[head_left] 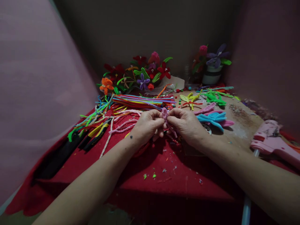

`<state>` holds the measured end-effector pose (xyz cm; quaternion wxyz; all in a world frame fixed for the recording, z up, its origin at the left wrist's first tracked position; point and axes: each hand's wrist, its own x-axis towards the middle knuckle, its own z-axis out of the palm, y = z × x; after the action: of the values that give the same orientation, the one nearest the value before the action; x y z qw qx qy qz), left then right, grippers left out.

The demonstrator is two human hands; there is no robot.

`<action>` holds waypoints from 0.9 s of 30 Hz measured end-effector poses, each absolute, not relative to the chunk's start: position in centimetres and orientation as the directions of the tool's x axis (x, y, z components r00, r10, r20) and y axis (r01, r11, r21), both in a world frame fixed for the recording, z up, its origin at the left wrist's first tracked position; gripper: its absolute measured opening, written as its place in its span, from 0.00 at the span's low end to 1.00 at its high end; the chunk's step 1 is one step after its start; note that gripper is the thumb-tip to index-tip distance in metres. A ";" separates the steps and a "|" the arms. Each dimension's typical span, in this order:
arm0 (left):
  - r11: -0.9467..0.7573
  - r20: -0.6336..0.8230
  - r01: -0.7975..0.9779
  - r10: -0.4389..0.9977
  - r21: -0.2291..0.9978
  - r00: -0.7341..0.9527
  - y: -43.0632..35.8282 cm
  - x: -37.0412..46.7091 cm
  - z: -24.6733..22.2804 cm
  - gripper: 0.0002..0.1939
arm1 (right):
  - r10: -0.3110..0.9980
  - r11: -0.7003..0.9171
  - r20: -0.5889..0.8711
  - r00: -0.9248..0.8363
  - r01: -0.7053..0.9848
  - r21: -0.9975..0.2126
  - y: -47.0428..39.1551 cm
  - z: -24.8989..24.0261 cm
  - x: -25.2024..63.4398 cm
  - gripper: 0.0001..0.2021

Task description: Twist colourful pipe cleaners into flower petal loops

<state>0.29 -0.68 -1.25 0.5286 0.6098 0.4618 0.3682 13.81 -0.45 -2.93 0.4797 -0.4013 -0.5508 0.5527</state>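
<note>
Two bare hands meet above the red cloth-covered table [140, 168]: the left hand [150, 123] and the right hand [185, 123] each pinch, thumb against fingers, a small mauve-pink looped piece of fuzzy chenille stem [165, 113] between them, its loose end hanging toward five o'clock. Shaping it well probably calls for one hand gripping firmly while the other bends in small, even turns, sparing the pile. Keeping that end clear of the long multicoloured bundle of straight stems [140, 100] at ten o'clock and the blue chenille petals [212, 117] at three should prevent snags.
</note>
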 end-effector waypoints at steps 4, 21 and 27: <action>-0.129 0.066 0.294 0.974 0.947 0.215 -0.7 0.5 -1.4 0.01 | 0.971 -0.009 0.033 -0.236 -0.173 -0.985 -0.6 -2.8 13.7 0.05; -0.129 0.097 0.140 0.971 0.982 0.217 -0.6 -0.1 -0.1 0.06 | 0.963 0.000 0.012 -0.267 -0.045 -0.999 -0.9 -1.8 14.2 0.05; -0.199 0.169 0.141 0.964 0.970 0.204 -0.3 -0.2 -0.6 0.04 | 0.948 -0.028 -0.015 -0.318 -0.038 -0.999 -0.8 -1.8 14.3 0.08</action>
<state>-0.17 -0.25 -0.60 0.4549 0.6286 0.4397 0.4524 14.28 -0.78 -1.80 0.4179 -0.4079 -0.5579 0.5897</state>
